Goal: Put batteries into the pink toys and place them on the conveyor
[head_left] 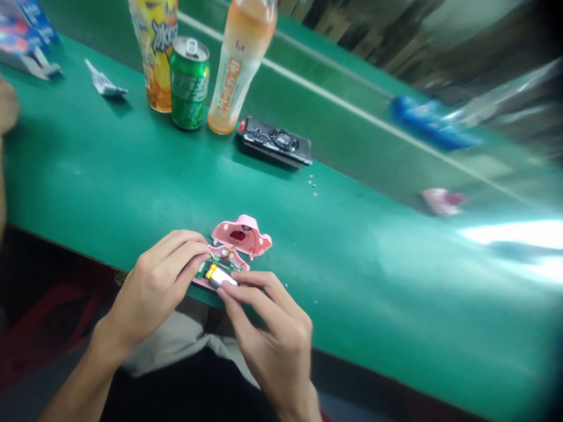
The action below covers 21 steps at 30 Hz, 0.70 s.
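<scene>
An opened pink plastic case lies in two parts on the green workbench (334, 281). Its lower half (220, 258) holds a green circuit board (215, 268) with a small silver-and-yellow battery (219, 276) on it, joined by thin wires. The upper half (241, 236), with a dark red mark, rests just behind. My left hand (158, 287) grips the lower half from the left, its fingertips on the case rim. My right hand (268, 328) comes from the lower right, pinching the battery between thumb and fingers.
Behind the case stand a yellow drink bottle (153, 53), a green can (189, 83) and an orange-tinted bottle (241, 64). A black device (274, 141) lies nearby, with tiny pale bits (312, 184) beside it. Another person's hand (7, 105) shows at the left edge.
</scene>
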Available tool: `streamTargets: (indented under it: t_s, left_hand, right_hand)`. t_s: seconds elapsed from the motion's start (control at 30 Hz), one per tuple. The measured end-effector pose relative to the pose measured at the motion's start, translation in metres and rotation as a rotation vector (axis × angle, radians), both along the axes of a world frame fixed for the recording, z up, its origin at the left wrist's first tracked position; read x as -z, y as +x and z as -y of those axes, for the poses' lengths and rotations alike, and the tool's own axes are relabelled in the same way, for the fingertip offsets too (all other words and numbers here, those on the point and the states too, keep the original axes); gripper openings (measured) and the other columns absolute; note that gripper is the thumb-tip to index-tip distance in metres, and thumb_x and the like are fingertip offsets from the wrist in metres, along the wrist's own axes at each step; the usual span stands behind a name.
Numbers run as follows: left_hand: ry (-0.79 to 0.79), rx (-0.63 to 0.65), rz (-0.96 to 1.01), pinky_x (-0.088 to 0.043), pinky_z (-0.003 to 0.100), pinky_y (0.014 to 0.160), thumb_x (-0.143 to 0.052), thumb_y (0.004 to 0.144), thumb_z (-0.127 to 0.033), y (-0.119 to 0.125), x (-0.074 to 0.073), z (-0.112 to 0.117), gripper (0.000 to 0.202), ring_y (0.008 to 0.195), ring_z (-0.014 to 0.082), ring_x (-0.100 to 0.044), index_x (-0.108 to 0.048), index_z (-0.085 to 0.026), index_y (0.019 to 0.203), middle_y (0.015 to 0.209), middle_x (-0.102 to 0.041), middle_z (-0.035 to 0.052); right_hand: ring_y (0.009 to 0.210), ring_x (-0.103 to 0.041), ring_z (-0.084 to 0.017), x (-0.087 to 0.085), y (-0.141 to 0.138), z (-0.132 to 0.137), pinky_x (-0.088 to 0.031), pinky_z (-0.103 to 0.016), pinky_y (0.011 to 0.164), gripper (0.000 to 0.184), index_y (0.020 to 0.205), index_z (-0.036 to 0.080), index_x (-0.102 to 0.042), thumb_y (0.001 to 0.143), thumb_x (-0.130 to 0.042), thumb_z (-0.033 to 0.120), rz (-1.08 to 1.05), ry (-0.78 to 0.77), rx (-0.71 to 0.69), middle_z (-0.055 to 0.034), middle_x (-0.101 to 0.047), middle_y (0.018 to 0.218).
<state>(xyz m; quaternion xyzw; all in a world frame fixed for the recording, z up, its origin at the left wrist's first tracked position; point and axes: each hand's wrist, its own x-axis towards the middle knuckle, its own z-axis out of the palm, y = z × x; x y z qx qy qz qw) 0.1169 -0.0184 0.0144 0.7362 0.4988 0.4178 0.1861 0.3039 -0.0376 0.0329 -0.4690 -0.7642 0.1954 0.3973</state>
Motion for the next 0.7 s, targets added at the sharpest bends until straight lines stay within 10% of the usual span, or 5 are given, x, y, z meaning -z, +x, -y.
streamTargets:
  t_s: [0.7]
  left_hand:
    - [-0.016,0.228,-0.183,-0.043,0.028,0.11,-0.057,0.104,-0.025,-0.017,0.005,0.002,0.025,0.13,0.0179,-0.052,-0.056,-0.022,0.129,0.138,-0.056,0.0072]
  right_hand:
    - [0.108,-0.054,-0.026,-0.002,0.006,-0.007,-0.059,-0.038,0.089,0.028,0.125,0.014,-0.069,0.101,-0.058,0.009,0.358,0.087,-0.097,-0.0163,-0.058,0.125]
